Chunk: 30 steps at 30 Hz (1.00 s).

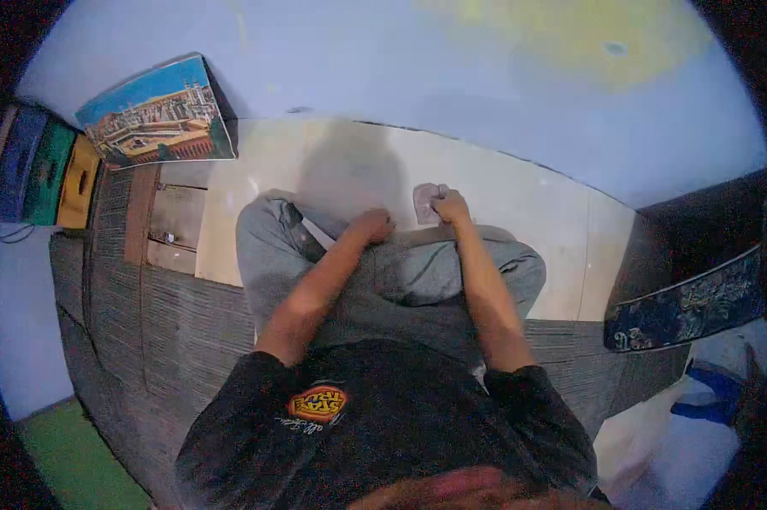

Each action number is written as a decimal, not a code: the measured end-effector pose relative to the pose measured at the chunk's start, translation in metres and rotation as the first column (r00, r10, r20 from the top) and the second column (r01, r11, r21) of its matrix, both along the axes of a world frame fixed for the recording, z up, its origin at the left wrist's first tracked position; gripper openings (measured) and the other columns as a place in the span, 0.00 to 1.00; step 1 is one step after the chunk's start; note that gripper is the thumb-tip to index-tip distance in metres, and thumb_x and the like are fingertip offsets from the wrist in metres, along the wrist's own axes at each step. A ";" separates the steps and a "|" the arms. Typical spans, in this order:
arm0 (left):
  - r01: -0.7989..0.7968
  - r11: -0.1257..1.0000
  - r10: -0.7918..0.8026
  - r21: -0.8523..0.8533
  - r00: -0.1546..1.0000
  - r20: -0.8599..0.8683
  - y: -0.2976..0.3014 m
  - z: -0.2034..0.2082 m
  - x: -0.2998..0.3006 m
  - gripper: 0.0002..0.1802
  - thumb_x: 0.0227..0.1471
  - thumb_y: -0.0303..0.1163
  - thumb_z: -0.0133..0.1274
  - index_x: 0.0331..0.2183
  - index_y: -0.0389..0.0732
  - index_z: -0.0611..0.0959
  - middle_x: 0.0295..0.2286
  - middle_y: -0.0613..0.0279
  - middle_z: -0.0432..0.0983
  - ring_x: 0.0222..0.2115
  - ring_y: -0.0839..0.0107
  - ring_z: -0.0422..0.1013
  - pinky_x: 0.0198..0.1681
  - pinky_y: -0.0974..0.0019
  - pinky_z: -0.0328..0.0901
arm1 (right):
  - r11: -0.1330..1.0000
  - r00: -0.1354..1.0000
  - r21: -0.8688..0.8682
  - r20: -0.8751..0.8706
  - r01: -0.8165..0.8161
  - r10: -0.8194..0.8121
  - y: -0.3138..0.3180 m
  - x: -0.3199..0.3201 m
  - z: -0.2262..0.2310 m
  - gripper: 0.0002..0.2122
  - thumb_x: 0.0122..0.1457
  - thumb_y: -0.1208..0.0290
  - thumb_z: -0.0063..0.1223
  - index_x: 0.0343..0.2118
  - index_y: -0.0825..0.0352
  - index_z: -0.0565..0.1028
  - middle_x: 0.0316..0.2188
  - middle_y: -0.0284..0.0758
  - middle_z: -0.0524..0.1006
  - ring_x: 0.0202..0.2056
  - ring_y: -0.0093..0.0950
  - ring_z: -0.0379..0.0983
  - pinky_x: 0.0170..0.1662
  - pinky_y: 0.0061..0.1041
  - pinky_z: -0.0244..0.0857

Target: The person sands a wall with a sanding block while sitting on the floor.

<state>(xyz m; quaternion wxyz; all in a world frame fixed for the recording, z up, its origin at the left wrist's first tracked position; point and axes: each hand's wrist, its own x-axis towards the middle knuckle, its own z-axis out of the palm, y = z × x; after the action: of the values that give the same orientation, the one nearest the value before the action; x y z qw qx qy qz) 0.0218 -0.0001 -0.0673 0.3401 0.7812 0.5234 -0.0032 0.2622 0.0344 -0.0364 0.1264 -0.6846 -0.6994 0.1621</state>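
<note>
Right hand [450, 206] has its grip on the right edge of a small pinkish-brown piece [423, 205], kind unclear, against pale floor [553, 229] beyond the crossed legs [409, 276], left hand [372, 227] near the lap, grip blurred, can't tell its state.

Light moderate and flat, apparently from above and behind: a soft-edged shadow [349, 166] falls ahead of the crossed legs [417, 272] on pale floor tiles [562, 255], which show small glare spots. Wall [358, 51] reads cool bluish; recess [690, 208] at right sinks into grainy murk. Fisheye rim black and speckled, wall-floor line bowed, left hand [373, 226] and right hand [451, 206] soft, fine detail smeared.
</note>
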 end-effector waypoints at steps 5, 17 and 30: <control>0.015 0.994 -0.014 -0.112 1.000 0.011 -0.002 0.018 -0.010 0.23 0.54 0.45 0.45 0.40 0.36 0.79 0.40 0.42 0.75 0.43 0.46 0.71 0.48 0.49 0.65 | 0.957 0.932 -0.290 -0.350 -0.012 -0.095 -0.002 -0.016 0.028 0.15 0.48 0.63 0.57 0.32 0.71 0.79 0.29 0.48 0.79 0.30 0.41 0.76 0.35 0.36 0.68; -0.529 0.789 0.441 0.312 0.842 0.312 0.046 0.117 -0.115 0.20 0.56 0.45 0.45 0.40 0.40 0.79 0.32 0.46 0.78 0.38 0.47 0.73 0.44 0.52 0.67 | 0.979 0.898 -0.066 -0.414 -0.191 0.147 -0.003 -0.013 -0.004 0.11 0.50 0.68 0.59 0.35 0.68 0.79 0.25 0.40 0.79 0.27 0.29 0.75 0.34 0.30 0.68; -0.319 0.927 0.292 0.198 0.944 0.156 0.116 -0.056 -0.271 0.15 0.47 0.40 0.54 0.35 0.41 0.81 0.32 0.53 0.79 0.35 0.57 0.74 0.37 0.56 0.69 | 0.828 0.795 -0.114 -0.376 -0.549 0.475 0.029 -0.179 -0.014 0.19 0.54 0.63 0.56 0.46 0.70 0.73 0.43 0.45 0.76 0.45 0.43 0.72 0.50 0.36 0.65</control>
<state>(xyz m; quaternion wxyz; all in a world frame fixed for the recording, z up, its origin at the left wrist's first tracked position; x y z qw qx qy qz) -0.2494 0.1161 -0.1235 0.2792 0.7216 0.6139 0.1563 0.0832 0.0637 -0.0507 0.1180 -0.4405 -0.8055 0.3785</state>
